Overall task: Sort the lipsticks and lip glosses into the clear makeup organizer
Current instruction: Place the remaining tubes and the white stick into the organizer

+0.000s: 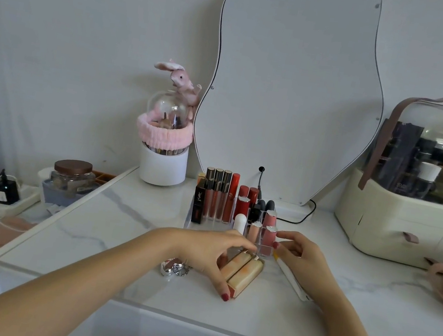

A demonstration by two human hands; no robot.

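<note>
We have most tubes standing in the clear makeup organizer [197, 223] at twelve o'clock. Our left hand [209, 253] clasps two peach lip glosses [241, 272] lying on the worktop [116, 238]; our right hand [298, 252] pinches a pink gloss [269, 238] at the front compartment. Few remain.

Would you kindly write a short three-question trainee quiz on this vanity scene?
1. True or false: the two peach tubes lie flat on the tabletop in front of the clear organizer.
2. Which hand rests on them: A) left hand, B) right hand?
3. Fill in: the right hand's fingers touch a ____ tube standing in the organizer's front row.

Key: 1 true; 2 A; 3 pink.
</note>
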